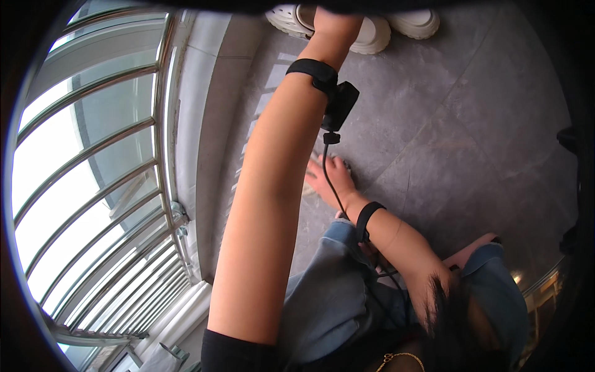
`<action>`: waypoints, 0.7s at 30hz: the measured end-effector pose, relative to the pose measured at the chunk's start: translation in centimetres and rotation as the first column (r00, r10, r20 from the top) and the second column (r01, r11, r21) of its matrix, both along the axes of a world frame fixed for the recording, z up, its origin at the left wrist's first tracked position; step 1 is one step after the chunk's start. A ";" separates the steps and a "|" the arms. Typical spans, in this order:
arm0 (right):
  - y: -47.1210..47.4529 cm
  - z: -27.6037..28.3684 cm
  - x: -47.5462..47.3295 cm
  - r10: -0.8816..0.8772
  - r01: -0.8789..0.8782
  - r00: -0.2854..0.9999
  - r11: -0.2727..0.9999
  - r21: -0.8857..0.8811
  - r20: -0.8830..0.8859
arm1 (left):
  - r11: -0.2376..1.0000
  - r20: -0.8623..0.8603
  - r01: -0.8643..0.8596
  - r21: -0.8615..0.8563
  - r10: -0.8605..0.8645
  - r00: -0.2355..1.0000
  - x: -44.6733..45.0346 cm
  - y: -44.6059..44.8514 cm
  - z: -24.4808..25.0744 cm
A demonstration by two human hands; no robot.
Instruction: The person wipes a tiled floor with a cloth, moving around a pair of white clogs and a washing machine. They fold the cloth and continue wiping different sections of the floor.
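My left arm stretches away across the view, and my left hand is at the top edge among white clogs. One clog is left of the hand, with another clog on its right. The fingers are cut off by the dark rim, so their grip does not show. My right hand is low over the grey floor, behind my left forearm, its fingers spread and blurred. Beneath it lies a small pale thing, mostly hidden and too blurred to name. Whether the hand grips it is unclear.
Grey floor tiles stretch to the right. A raised stone ledge and a window with metal bars run along the left. A black device with a cable hangs from my left wristband. A third white clog stands at the top.
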State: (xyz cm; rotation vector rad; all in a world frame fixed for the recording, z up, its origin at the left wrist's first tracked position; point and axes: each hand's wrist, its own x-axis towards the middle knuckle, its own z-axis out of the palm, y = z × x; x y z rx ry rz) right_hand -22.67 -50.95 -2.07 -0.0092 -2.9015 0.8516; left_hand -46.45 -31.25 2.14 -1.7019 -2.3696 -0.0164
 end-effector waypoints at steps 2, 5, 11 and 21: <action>-0.7 -0.2 1.3 0.074 -0.071 0.997 0.984 -0.164 0.012 | 0.995 -0.003 0.064 0.080 -0.063 0.998 0.4 -0.6 0.1; 2.7 -0.8 3.3 0.143 -0.129 0.990 0.933 -0.337 0.017 | 0.986 0.043 0.118 0.118 -0.124 0.991 0.7 -1.9 0.4; 19.1 0.3 8.3 -0.288 0.280 0.956 0.830 -0.483 0.060 | 0.979 -0.237 -0.023 -0.201 -0.026 0.971 2.1 -6.6 1.0; 27.6 -2.5 6.5 -0.671 0.643 0.741 0.719 0.263 0.025 | 0.887 0.240 0.228 0.402 -0.343 0.908 6.7 -6.0 -0.1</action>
